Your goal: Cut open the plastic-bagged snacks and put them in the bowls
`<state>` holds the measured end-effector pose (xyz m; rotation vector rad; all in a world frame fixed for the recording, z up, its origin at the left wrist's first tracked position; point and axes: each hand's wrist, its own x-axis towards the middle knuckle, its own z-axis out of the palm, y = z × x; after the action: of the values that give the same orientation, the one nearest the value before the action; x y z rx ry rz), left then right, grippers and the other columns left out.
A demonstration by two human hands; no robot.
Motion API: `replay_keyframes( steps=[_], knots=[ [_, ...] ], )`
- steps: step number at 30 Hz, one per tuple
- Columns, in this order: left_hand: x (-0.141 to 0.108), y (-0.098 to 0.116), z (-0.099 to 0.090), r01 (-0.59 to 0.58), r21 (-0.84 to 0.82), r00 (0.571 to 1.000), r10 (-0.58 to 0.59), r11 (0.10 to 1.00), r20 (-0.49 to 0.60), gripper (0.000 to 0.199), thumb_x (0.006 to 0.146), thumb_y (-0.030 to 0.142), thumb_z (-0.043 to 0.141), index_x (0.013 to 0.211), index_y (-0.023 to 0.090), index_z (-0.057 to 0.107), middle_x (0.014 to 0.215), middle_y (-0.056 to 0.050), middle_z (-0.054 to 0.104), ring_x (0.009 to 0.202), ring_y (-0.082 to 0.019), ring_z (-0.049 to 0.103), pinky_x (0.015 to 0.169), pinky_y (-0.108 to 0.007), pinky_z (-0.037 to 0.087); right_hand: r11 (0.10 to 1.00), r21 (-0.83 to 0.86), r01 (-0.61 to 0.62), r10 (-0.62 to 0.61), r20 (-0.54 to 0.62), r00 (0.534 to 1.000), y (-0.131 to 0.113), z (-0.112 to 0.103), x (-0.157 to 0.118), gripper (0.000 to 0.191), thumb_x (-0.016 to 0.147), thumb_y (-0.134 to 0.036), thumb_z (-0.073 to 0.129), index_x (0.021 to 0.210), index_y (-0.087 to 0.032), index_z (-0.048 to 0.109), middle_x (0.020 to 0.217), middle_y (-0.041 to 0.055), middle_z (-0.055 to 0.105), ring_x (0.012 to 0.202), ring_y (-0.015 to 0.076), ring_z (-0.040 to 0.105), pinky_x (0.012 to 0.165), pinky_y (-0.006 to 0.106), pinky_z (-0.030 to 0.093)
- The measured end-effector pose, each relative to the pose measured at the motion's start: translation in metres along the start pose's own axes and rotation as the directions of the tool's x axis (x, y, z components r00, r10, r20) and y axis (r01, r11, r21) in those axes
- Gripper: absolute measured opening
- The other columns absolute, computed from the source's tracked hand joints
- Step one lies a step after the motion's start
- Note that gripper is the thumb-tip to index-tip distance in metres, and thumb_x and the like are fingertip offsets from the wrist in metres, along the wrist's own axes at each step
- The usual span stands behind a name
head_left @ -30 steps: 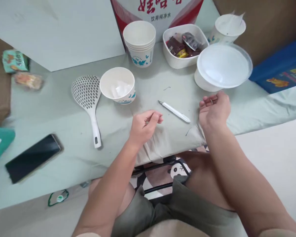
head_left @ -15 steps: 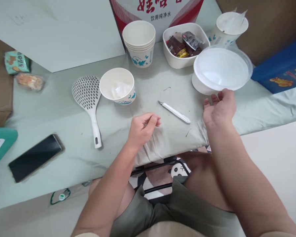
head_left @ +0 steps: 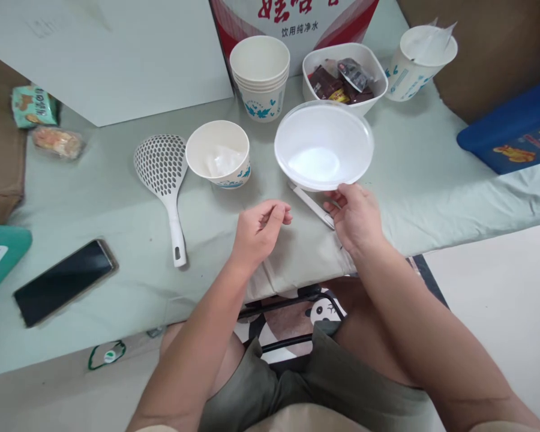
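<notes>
My right hand [head_left: 356, 217] pinches the near rim of a round white bowl [head_left: 324, 147], which has a clear lid-like rim and is held above the table. Partly under the bowl and beside my right fingers lies a white pen-shaped cutter [head_left: 312, 206]. My left hand [head_left: 261, 231] is closed just over the table's front part, its thumb against the curled fingers; anything inside is hidden. Beyond it stands a paper cup [head_left: 218, 154] with something whitish and translucent inside. A white slotted skimmer [head_left: 162, 165] lies left of that cup.
Stacked paper cups [head_left: 260, 78], a square bowl of wrapped snacks [head_left: 371, 57] and a cup with plastic packets [head_left: 409, 72] line the back. A phone [head_left: 65, 282] and snack packs [head_left: 57, 142] are at left. A blue box [head_left: 513, 129] stands at right.
My right hand has carried the white bowl leftward from the right side, so it now hangs over part of the cutter. My left hand has hardly moved.
</notes>
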<state>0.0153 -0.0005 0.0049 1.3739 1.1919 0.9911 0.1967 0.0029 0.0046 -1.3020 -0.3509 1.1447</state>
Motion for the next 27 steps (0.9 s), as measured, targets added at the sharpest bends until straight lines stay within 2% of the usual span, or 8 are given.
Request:
replay_keyframes(
  steps=[4, 7, 9, 13, 18, 21, 24, 27],
  knots=[
    [-0.001, -0.001, 0.002, 0.032, -0.023, 0.999, -0.032, 0.999, 0.009, 0.032, 0.097, 0.045, 0.061, 0.088, 0.018, 0.076, 0.079, -0.005, 0.079, 0.075, -0.016, 0.076, 0.072, -0.025, 0.061, 0.988, -0.138, -0.069, 0.085, 0.113, 0.990, -0.002, 0.006, 0.007, 0.017, 0.068, -0.032, 0.076, 0.073, -0.020, 0.064, 0.075, -0.0015, 0.063, 0.078, 0.0121, 0.062, 0.071, 0.025, 0.053],
    [0.000, -0.003, 0.006, 0.049, -0.029, 0.998, -0.048, 0.998, 0.029, 0.034, 0.097, 0.048, 0.062, 0.090, 0.018, 0.076, 0.080, -0.005, 0.079, 0.077, -0.016, 0.076, 0.072, -0.025, 0.060, 0.973, -0.216, -0.079, 0.134, 0.255, 0.958, -0.005, 0.010, 0.014, 0.020, 0.071, -0.036, 0.080, 0.078, -0.020, 0.069, 0.086, 0.0002, 0.070, 0.088, 0.0144, 0.068, 0.079, 0.027, 0.055],
    [0.000, -0.005, 0.008, 0.060, -0.038, 0.997, -0.059, 0.997, 0.040, 0.035, 0.097, 0.050, 0.062, 0.092, 0.019, 0.077, 0.082, -0.005, 0.080, 0.078, -0.016, 0.076, 0.073, -0.025, 0.060, 0.973, -0.215, -0.086, 0.148, 0.294, 0.944, -0.009, 0.012, 0.018, 0.021, 0.072, -0.037, 0.080, 0.081, -0.020, 0.071, 0.094, 0.0011, 0.072, 0.092, 0.0153, 0.070, 0.079, 0.027, 0.057],
    [0.001, -0.009, 0.010, 0.103, -0.081, 0.993, -0.098, 0.991, 0.059, 0.038, 0.096, 0.055, 0.063, 0.093, 0.019, 0.077, 0.084, -0.006, 0.080, 0.079, -0.016, 0.076, 0.075, -0.025, 0.062, 0.995, -0.100, -0.014, 0.024, 0.098, 0.995, -0.021, 0.015, 0.035, 0.015, 0.080, -0.033, 0.074, 0.080, -0.021, 0.065, 0.089, -0.0016, 0.070, 0.081, 0.0105, 0.069, 0.072, 0.023, 0.057],
    [0.005, -0.009, 0.009, 0.148, -0.103, 0.986, -0.139, 0.984, 0.089, 0.046, 0.093, 0.064, 0.064, 0.094, 0.019, 0.076, 0.085, -0.007, 0.079, 0.080, -0.019, 0.076, 0.079, -0.031, 0.064, 1.000, 0.024, 0.018, -0.016, -0.079, 0.997, -0.043, 0.029, 0.085, 0.018, 0.087, -0.022, 0.070, 0.075, -0.020, 0.057, 0.079, -0.0027, 0.062, 0.069, 0.0085, 0.065, 0.064, 0.019, 0.057],
    [0.007, -0.006, 0.010, 0.181, -0.271, 0.970, -0.126, 0.945, 0.207, 0.049, 0.093, 0.066, 0.063, 0.108, 0.021, 0.076, 0.110, -0.011, 0.081, 0.107, -0.023, 0.077, 0.098, -0.035, 0.062, 0.999, 0.043, 0.013, -0.008, -0.106, 0.994, -0.051, 0.047, 0.120, 0.021, 0.094, -0.027, 0.063, 0.076, -0.021, 0.055, 0.075, -0.0030, 0.057, 0.066, 0.0088, 0.064, 0.059, 0.019, 0.056],
    [0.008, -0.001, 0.016, 0.268, -0.441, 0.925, -0.102, 0.856, 0.365, 0.052, 0.093, 0.066, 0.062, 0.125, 0.026, 0.071, 0.145, -0.010, 0.069, 0.141, -0.025, 0.062, 0.116, -0.037, 0.052, 0.999, -0.017, -0.046, 0.042, -0.198, 0.979, -0.050, 0.065, 0.144, 0.021, 0.095, -0.031, 0.063, 0.079, -0.021, 0.054, 0.074, -0.0044, 0.053, 0.062, 0.0087, 0.061, 0.056, 0.021, 0.055],
    [0.009, 0.002, 0.027, 0.305, -0.505, 0.908, -0.086, 0.807, 0.410, 0.053, 0.092, 0.067, 0.061, 0.127, 0.027, 0.068, 0.152, -0.008, 0.063, 0.147, -0.025, 0.055, 0.120, -0.038, 0.048, 0.996, -0.088, -0.026, 0.001, -0.272, 0.962, -0.047, 0.075, 0.155, 0.016, 0.095, -0.031, 0.058, 0.084, -0.020, 0.055, 0.075, -0.0054, 0.053, 0.062, 0.0075, 0.059, 0.057, 0.020, 0.050]
  ],
)
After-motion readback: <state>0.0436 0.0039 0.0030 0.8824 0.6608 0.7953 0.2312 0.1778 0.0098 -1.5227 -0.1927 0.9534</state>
